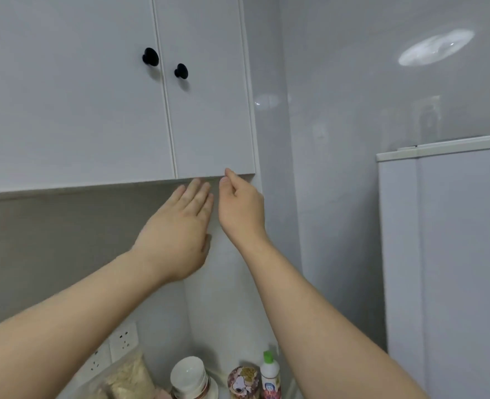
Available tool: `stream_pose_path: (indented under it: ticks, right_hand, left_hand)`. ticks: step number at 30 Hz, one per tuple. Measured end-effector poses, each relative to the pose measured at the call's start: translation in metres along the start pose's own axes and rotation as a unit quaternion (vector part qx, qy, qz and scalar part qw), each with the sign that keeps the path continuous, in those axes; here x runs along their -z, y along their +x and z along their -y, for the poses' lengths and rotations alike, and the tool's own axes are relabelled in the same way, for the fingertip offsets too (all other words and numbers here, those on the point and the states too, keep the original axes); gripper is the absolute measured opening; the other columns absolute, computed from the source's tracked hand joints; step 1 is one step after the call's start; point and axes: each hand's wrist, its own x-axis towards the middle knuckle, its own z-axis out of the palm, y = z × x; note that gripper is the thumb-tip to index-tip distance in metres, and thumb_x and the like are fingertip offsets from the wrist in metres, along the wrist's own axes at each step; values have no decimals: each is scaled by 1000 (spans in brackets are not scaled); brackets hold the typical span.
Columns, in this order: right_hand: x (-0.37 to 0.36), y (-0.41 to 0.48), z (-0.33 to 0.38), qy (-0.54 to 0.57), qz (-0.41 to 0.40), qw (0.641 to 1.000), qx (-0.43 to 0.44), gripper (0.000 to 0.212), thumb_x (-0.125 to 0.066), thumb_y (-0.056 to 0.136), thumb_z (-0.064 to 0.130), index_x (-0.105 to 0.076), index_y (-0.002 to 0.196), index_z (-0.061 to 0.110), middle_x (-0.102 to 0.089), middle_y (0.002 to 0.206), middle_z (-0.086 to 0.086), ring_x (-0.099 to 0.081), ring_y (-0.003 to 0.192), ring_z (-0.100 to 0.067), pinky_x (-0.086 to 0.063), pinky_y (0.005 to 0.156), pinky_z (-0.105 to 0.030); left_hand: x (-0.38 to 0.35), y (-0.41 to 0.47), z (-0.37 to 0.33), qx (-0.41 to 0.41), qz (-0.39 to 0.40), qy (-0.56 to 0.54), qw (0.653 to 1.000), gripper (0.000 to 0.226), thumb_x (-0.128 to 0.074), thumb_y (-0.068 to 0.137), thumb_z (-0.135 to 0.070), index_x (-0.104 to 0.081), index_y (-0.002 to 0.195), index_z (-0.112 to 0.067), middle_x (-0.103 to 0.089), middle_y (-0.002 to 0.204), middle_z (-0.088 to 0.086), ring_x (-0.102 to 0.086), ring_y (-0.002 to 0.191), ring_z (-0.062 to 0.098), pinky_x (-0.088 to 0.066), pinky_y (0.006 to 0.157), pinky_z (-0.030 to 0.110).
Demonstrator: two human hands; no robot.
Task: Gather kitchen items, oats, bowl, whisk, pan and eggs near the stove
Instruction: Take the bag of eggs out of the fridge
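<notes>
Both my hands reach up to the bottom edge of a white wall cabinet (209, 110) with two black knobs; its doors look closed. My left hand (180, 226) is flat, fingers straight, just under the right door's lower edge. My right hand (239, 203) is beside it, one fingertip touching the door's bottom edge and the other fingers curled loosely. Neither hand holds anything. A clear bag of oats (128, 375) lies on the counter at the bottom left, below my left forearm. Bowl, whisk, pan and eggs are out of sight.
On the counter in the corner stand a white lidded jar (189, 375), a patterned tin (243, 381) and a small white bottle with a green cap (269, 372). Wall sockets (122, 341) sit behind the oats. A white fridge (445, 254) stands at the right.
</notes>
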Motion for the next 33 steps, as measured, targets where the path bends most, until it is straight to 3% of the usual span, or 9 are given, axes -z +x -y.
stream_pose_path:
  ticks: [4,7,11,15,23,25,27,30,33]
  right_hand:
    - [24,-63,16,-57,49,997,8,42,-39,104,29,-52,143,19,-59,139,2,-50,130,-11,-30,100,-12]
    - [46,-108,22,-129,93,987,-23,44,-43,102,30,-50,145,22,-64,132,3,-56,120,-11,-33,96,-11]
    - [76,-166,30,-247,129,959,-52,45,-43,100,29,-51,143,21,-71,82,0,-64,90,-21,-50,96,-32]
    - [109,-203,38,-376,147,914,-45,36,-41,99,24,-59,125,7,-70,108,-16,-62,103,-37,-53,87,-46]
    - [191,-261,64,-341,93,926,-134,42,-48,99,19,-54,141,17,-56,143,1,-48,134,-13,-36,111,-25]
    - [210,-278,70,-329,77,928,-155,42,-48,100,20,-53,142,17,-54,144,3,-48,134,-11,-36,110,-22]
    - [228,-297,78,-325,73,927,-172,42,-46,101,22,-51,143,17,-54,144,5,-51,130,-9,-36,109,-20]
    - [250,-319,85,-330,69,923,-187,45,-43,101,22,-49,145,18,-64,123,8,-55,101,-6,-43,103,-26]
    - [267,-333,90,-342,52,919,-189,44,-41,101,22,-51,143,16,-48,88,17,-44,85,-5,-44,86,-21]
  left_hand:
    - [-32,-84,-53,50,40,-361,930,62,-51,100,-32,-29,156,-17,-23,163,-3,-16,151,11,-2,116,15]
    - [-51,-127,-94,145,117,-572,799,44,-61,96,-22,-55,140,-22,-52,144,-11,-52,122,0,-34,102,13]
    - [-56,-154,-145,234,191,-737,605,25,-63,92,-4,-75,106,-21,-76,105,-4,-70,102,12,-51,86,20]
    - [-36,-155,-187,257,220,-801,494,22,-56,93,4,-70,109,-3,-76,101,12,-73,97,24,-54,91,32]
    - [37,-133,-254,140,187,-853,467,25,-52,89,-28,-75,94,-21,-71,87,-9,-61,98,12,-46,96,35]
    - [40,-126,-264,151,167,-844,486,23,-54,87,-31,-76,94,-28,-72,96,-9,-62,107,13,-44,102,37]
    - [42,-120,-272,192,145,-835,495,29,-56,93,-27,-69,118,-21,-69,119,2,-60,119,19,-43,109,40]
    - [47,-114,-280,233,142,-825,494,47,-54,98,-27,-49,142,-9,-58,136,11,-55,126,27,-42,110,40]
    - [49,-108,-286,196,193,-825,493,38,-44,104,-29,-58,132,-8,-64,130,9,-61,118,25,-46,95,33]
